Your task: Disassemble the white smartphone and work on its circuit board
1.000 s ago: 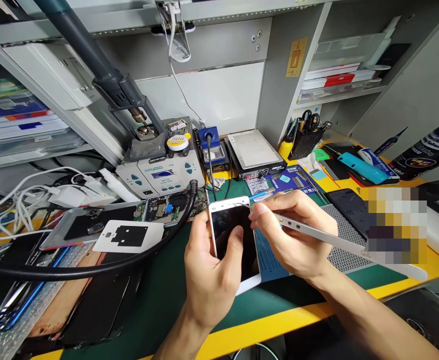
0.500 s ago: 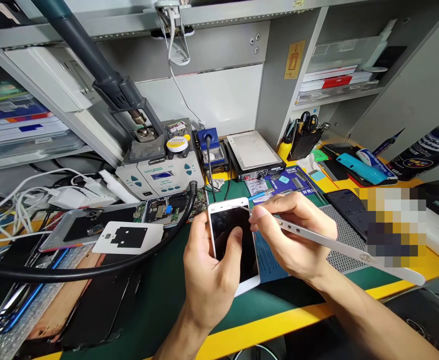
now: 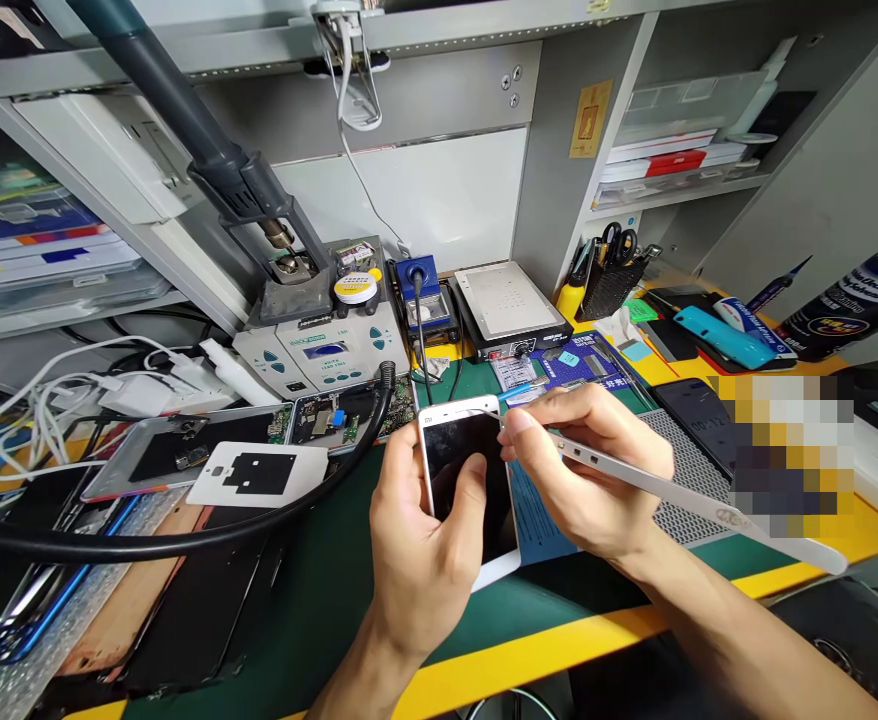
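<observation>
A white-framed smartphone (image 3: 450, 440) with a dark screen is tilted up at the centre of the bench. My left hand (image 3: 428, 550) is closed around its left side, the thumb pressed flat across the glass. My right hand (image 3: 593, 470) pinches a long, flat, silver metal pry tool (image 3: 694, 500) with slots and a rounded rear end. The thin tip reaches the phone's upper right edge; whether it sits in the seam is too small to tell. Beneath the phone lies a blue printed sheet (image 3: 544, 520), partly covered by the hands.
A thick black hose (image 3: 259, 535) loops across the left side near a white phone back plate (image 3: 259, 475) and opened phones. Behind stand a hot-air station (image 3: 319, 355) and a flat heating plate (image 3: 510, 300). Another phone (image 3: 694, 420) and a tall can (image 3: 859, 300) are at the right.
The phone and my left hand have shifted very slightly right in view. My right hand keeps its grip, and the pry tool's tip stays by the upper right edge.
</observation>
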Tool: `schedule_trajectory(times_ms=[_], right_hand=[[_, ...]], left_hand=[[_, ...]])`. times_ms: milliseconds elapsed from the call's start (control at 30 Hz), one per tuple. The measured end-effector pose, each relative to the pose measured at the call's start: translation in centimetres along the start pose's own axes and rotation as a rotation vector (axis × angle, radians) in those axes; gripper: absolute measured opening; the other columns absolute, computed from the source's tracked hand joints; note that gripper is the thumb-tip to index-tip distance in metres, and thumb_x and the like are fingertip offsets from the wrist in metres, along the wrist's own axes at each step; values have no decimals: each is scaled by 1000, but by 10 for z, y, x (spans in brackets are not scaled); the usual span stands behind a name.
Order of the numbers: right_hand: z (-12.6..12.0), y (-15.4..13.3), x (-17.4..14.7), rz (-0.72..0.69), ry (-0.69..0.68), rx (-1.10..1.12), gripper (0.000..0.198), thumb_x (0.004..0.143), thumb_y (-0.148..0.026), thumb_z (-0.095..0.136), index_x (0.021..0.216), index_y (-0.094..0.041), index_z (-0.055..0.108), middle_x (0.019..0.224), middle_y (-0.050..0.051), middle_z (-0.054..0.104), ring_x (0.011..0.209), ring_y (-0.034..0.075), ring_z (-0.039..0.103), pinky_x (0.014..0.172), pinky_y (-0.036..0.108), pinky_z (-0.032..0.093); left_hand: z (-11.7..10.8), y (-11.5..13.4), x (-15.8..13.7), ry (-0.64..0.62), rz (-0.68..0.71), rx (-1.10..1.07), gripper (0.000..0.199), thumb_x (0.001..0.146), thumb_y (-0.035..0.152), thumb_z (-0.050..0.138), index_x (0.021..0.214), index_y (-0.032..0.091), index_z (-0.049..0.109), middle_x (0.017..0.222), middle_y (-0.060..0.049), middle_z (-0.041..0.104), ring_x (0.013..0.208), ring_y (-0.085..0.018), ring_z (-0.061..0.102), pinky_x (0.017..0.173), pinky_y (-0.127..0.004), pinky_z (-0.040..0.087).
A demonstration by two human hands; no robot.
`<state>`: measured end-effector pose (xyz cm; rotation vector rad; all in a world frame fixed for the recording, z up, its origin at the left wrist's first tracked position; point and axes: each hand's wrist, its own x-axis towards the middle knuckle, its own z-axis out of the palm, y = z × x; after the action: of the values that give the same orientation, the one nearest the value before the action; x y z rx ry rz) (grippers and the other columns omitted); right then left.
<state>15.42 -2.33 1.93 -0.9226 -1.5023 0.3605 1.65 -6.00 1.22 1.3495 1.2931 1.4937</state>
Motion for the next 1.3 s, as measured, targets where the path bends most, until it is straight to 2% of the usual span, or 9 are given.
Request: schedule_trajectory(times_ms=[300,533,667,767,933,1133,1300], right_hand=[[-1,-2,1,-2,-19,-36,11,86,-12,70,81,-21,64,69,-1,68,57,13,63,55,30,49],[1,-5,2,-50,-67,-18,11,85,-11,70,83,-21,65,70,-2,71,60,12,65,60,28,52],[-1,-3,1,-17,-57,-26,10,86,-13,70,82,-21,65,71,-1,71,59,14,65,57,29,52],[-2,-3,1,6,-45,-39,10,86,-14,69,83,-22,65,72,0,70,58,14,65,56,30,51],[-2,-5,3,-42,-86,-14,12,86,-12,69,84,-22,65,71,-2,71,60,13,66,61,29,53],[-2,-3,2,32,-40,-17,11,85,-13,69,80,-22,65,70,-1,69,57,14,63,55,29,49],[-2,-6,2,5,-62,-1,12,85,-11,68,81,-22,66,68,-2,70,59,13,64,59,29,52]], left_hand=[[0,0,-1,5,-6,11,25,90,19,67,114,25,59,111,-1,73,104,-16,69,88,-20,55],[0,0,0,0,-2,14,27,89,19,68,114,25,60,108,-2,74,100,-17,70,85,-21,56],[0,0,0,10,5,31,26,89,19,68,113,26,60,107,0,74,97,-15,70,84,-18,55],[0,0,0,19,4,35,26,89,19,68,113,25,60,108,-1,74,99,-15,70,85,-19,55],[0,0,0,-3,6,18,28,90,20,68,116,26,59,111,-2,73,102,-16,70,85,-20,56],[0,-1,-1,7,10,36,25,90,19,67,113,26,60,110,0,73,101,-15,69,86,-18,55],[0,-2,0,7,17,37,28,90,19,67,115,26,59,112,-1,73,104,-16,68,87,-20,55]])
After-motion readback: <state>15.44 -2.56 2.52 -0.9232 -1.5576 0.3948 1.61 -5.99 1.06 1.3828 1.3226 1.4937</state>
